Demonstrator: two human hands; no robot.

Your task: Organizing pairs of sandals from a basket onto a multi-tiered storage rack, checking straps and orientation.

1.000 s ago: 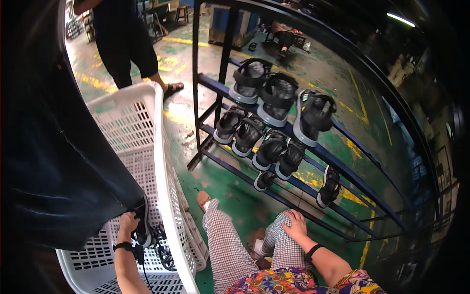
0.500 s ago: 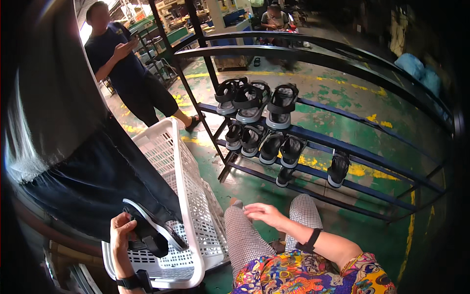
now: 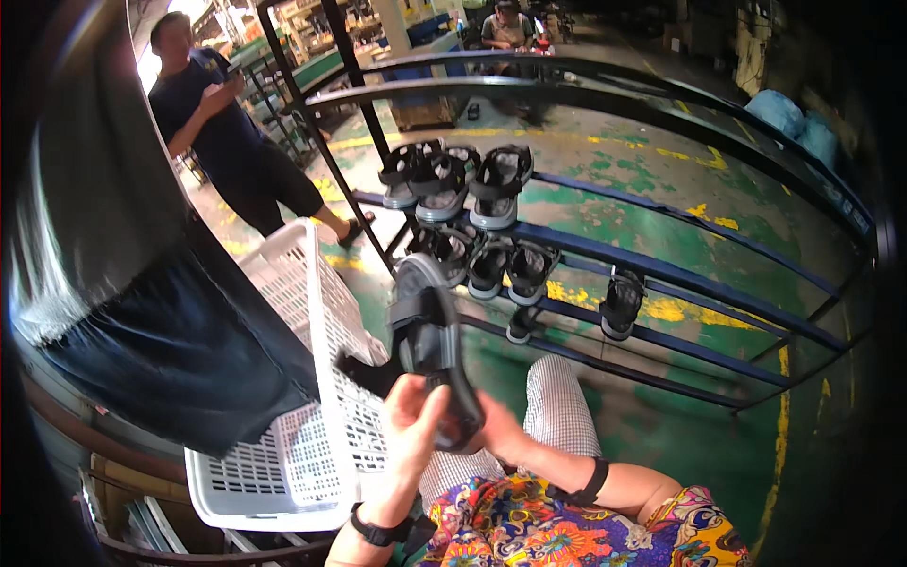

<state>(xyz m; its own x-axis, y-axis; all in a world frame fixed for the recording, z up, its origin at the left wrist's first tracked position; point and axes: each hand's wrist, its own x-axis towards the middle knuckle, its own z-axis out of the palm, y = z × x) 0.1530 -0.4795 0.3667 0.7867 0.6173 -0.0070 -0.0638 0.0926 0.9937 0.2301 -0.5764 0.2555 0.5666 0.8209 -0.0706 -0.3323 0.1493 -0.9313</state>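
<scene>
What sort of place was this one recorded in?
Probably a footwear workshop or factory floor: matching black sandals stand on a metal rack, and painted yellow lines mark the worn green floor.

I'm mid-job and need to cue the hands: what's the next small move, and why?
I'd probably bring the right hand to the strap: it seems to stick out loose to the left of the sandal, which the left hand grips near its lower end.
</scene>
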